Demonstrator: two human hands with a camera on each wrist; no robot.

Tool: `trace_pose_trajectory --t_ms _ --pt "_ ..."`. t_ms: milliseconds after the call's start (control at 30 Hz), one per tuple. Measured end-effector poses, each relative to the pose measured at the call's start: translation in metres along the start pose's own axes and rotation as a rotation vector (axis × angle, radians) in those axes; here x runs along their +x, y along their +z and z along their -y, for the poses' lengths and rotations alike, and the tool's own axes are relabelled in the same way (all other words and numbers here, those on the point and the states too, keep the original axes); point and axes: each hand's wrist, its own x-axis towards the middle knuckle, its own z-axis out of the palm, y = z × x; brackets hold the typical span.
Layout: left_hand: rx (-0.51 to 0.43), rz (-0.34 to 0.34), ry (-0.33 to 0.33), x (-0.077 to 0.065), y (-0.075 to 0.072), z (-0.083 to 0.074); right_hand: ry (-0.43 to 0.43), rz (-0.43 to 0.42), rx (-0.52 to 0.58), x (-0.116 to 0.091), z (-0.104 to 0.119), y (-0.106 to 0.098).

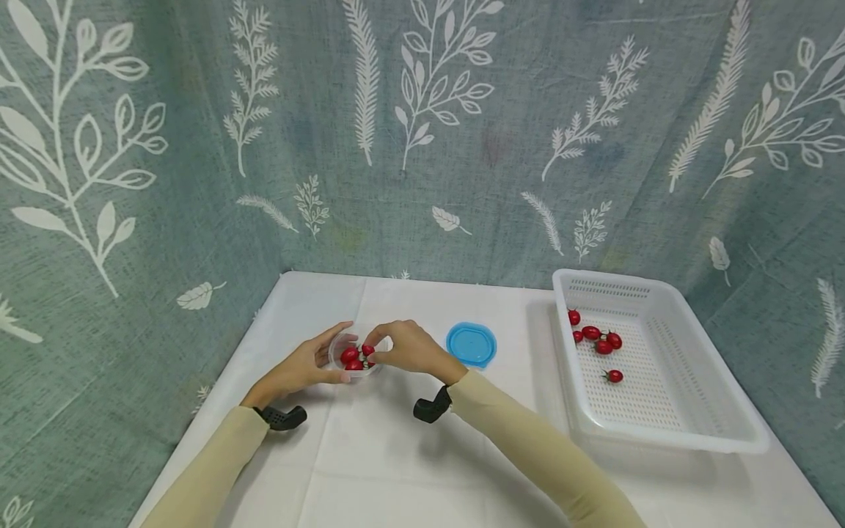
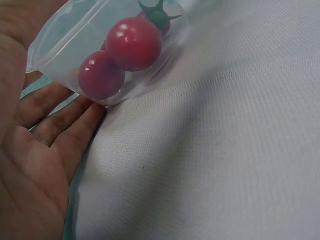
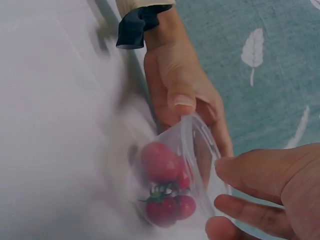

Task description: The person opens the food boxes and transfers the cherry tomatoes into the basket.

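Observation:
A small clear plastic tub with several cherry tomatoes inside stands on the white cloth at the left. My left hand holds it from the left, its thumb at the rim in the right wrist view and its fingers around the far side. Over the tub's mouth is my right hand, thumb and fingers apart, fingertips right at the rim. Between those fingers no tomato shows in the right wrist view. Through the tub wall, tomatoes, one with a green stem, lie at the bottom.
A round blue lid lies right of the tub. Farther right stands a white perforated basket with several cherry tomatoes at its left side. A patterned green curtain hangs behind the table and along its sides.

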Motion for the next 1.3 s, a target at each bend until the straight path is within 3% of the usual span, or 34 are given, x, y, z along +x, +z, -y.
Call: trace_pose_trajectory --t_ms 467,700,933,1300 --pt "-0.025 0.01 0.033 0.0 0.001 0.001 0.072 0.141 -0.078 0.013 -0.004 0.016" --pt "-0.03 0.013 0.039 0.0 0.002 0.001 0.122 0.217 0.005 0.016 -0.001 0.023" --pt "-0.04 0.018 0.049 -0.001 0.002 0.001 0.151 0.213 0.051 0.017 0.002 0.025" --pt "-0.053 0.024 0.071 -0.001 0.002 0.0 0.277 0.172 0.282 0.019 0.003 0.034"
